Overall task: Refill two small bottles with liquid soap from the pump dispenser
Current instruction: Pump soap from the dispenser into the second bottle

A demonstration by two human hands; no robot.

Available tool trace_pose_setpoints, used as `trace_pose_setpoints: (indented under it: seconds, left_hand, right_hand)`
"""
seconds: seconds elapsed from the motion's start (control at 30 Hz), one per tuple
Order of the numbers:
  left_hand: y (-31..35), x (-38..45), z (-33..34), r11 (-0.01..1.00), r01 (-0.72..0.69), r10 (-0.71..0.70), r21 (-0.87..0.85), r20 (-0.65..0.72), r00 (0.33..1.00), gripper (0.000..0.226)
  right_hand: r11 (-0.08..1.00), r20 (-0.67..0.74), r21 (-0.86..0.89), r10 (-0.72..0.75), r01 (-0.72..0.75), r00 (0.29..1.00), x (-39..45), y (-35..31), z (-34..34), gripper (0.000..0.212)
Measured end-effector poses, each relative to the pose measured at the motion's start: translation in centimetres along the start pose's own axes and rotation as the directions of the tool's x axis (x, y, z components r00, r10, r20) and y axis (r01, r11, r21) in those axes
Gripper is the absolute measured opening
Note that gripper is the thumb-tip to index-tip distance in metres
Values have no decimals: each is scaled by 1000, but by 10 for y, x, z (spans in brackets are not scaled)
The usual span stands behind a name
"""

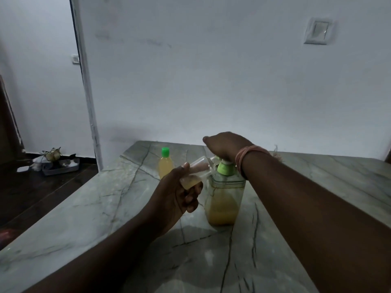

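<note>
Pressing the pump dispenser (pixel 224 187) at centre frame, the right hand (pixel 227 145) lay flat on its head while the left hand (pixel 179 193) gripped the uncapped small bottle (pixel 195 171) tilted at the spout — slow strokes and a mouth kept squarely under the nozzle would likely avoid spills.

Between the fingers (pixel 191 197) of the left hand lies a small bottle (pixel 195 173) of clear, smooth plastic, and just beyond them stands the pump dispenser (pixel 224 197), also of clear plastic, with a matt green plastic collar. Farther off, the capped bottle (pixel 165 166) is translucent plastic under a glossy green cap. The surface (pixel 84 218) looks like polished, veined stone with a faint sheen.
</note>
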State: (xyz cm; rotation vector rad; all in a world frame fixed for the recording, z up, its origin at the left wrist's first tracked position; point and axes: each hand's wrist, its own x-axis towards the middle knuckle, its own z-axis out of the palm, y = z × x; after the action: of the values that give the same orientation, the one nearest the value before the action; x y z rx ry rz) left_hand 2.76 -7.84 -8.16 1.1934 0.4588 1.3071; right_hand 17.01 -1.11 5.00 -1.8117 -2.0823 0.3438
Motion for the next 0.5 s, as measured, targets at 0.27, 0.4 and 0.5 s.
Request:
trace_pose_setpoints:
  seconds: [0.27, 0.4, 0.5]
  left_hand:
    - [-2, 2, -4, 1000, -7, 7, -2, 13, 1000, 44]
    - [0, 2, -2, 1000, -7, 7, -3, 3, 1000, 49]
    - [1, 0, -2, 1000, -11, 11, -17, 3, 1000, 51]
  right_hand:
    - [998, -5, 58, -3, 4, 1000, 7, 5, 5, 52]
    - [999, 19, 32, 6, -6, 1000, 0, 0, 0, 55]
    - [999, 49, 40, 29, -31, 998, 1, -3, -2, 61]
